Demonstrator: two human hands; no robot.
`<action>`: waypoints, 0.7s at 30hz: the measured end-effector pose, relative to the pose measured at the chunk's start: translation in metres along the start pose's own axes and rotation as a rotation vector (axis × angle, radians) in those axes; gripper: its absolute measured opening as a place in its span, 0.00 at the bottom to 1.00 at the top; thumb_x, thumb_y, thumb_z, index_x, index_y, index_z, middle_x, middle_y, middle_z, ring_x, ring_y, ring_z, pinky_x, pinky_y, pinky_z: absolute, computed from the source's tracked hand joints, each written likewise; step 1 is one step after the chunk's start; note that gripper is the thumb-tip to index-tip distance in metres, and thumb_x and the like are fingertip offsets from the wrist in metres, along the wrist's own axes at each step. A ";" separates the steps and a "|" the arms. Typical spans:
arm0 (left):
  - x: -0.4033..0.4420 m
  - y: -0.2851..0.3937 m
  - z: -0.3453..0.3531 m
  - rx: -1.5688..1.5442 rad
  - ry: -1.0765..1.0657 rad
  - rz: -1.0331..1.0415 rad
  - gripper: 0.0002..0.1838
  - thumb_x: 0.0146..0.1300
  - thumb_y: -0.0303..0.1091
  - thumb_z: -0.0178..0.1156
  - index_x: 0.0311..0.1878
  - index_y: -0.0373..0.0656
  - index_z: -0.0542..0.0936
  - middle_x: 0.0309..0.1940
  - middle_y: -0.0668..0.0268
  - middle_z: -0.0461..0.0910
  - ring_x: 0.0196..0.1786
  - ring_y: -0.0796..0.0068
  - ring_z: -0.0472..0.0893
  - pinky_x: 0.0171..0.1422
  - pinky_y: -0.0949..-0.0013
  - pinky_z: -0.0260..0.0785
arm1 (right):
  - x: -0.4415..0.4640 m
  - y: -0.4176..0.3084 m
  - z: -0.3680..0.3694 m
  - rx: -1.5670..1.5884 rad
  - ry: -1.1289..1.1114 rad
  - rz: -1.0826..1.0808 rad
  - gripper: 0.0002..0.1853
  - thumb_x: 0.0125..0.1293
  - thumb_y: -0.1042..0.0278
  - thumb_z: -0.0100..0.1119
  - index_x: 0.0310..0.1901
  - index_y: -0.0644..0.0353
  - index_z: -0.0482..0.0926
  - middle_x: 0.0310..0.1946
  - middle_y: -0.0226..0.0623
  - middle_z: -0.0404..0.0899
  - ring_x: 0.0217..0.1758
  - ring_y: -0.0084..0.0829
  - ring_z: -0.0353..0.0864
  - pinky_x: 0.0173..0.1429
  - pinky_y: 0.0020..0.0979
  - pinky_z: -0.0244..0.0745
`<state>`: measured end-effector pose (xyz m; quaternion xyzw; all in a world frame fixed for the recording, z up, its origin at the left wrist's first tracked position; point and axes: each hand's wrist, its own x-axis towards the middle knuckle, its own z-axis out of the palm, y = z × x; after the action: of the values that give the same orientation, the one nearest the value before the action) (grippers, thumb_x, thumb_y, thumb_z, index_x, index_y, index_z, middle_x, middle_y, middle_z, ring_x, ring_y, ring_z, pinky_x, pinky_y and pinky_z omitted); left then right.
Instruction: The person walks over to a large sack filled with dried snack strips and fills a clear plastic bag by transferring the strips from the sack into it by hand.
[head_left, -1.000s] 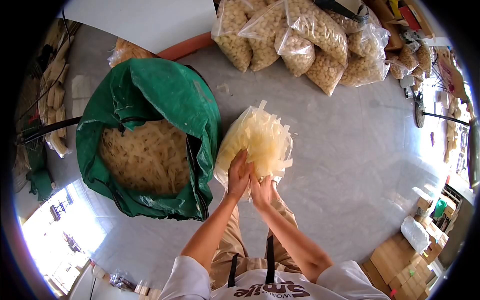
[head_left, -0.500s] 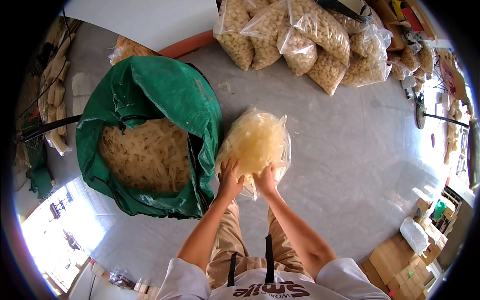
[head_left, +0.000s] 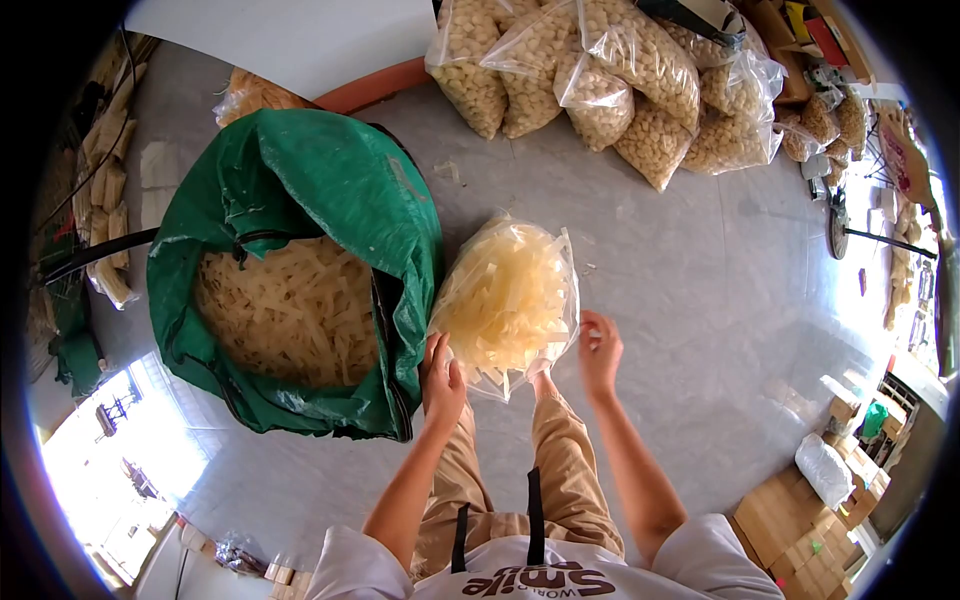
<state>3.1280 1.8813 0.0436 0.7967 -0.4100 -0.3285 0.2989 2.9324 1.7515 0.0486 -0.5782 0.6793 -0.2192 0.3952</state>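
Note:
A clear plastic bag (head_left: 505,300) of pale yellow, flat strips lies on the floor between my hands, just in front of my feet. My left hand (head_left: 441,385) is closed at the bag's lower left edge, thumb against the fingers. On the other side, my right hand (head_left: 601,355) has its fingers curled together at the bag's right edge; the thin film between them is hard to see. Left of the bag stands a large green sack (head_left: 345,170), its top open, holding many similar strips (head_left: 290,310).
Several clear bags of pale, chunky pieces (head_left: 640,70) are piled at the back. A white panel (head_left: 290,40) and a reddish curved rim (head_left: 375,88) stand behind the sack. Cardboard (head_left: 790,510) lies at the lower right. Grey floor (head_left: 710,300) stretches to the right.
My hands have moved apart from the top of the strips to the bag's two sides, the right one outward to the right. The strips now show spread more loosely inside.

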 end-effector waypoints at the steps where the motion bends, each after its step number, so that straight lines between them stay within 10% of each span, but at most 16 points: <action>1: -0.004 -0.004 0.001 0.052 0.019 0.003 0.25 0.53 0.19 0.49 0.58 0.37 0.65 0.58 0.53 0.64 0.61 0.54 0.64 0.64 0.62 0.56 | 0.009 0.008 -0.004 0.000 0.000 0.002 0.11 0.55 0.84 0.48 0.38 0.62 0.77 0.34 0.39 0.76 0.33 0.31 0.77 0.32 0.25 0.73; 16: 0.050 -0.007 0.075 0.349 -0.318 0.121 0.38 0.45 0.33 0.66 0.62 0.47 0.63 0.66 0.50 0.50 0.68 0.41 0.47 0.65 0.39 0.42 | 0.113 0.249 0.084 -0.360 -0.128 0.402 0.15 0.54 0.79 0.47 0.42 0.56 0.78 0.43 0.41 0.75 0.44 0.39 0.76 0.51 0.37 0.70; 21: 0.045 -0.030 0.082 0.300 -0.212 0.103 0.37 0.38 0.26 0.65 0.58 0.48 0.67 0.65 0.45 0.51 0.68 0.39 0.49 0.66 0.40 0.40 | 0.165 0.312 0.137 -0.449 -0.333 0.197 0.20 0.52 0.79 0.45 0.48 0.54 0.75 0.50 0.49 0.71 0.57 0.45 0.68 0.59 0.40 0.64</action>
<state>3.0987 1.8403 -0.0410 0.7712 -0.5239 -0.3299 0.1485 2.8467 1.6888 -0.3150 -0.6103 0.6895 0.0738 0.3831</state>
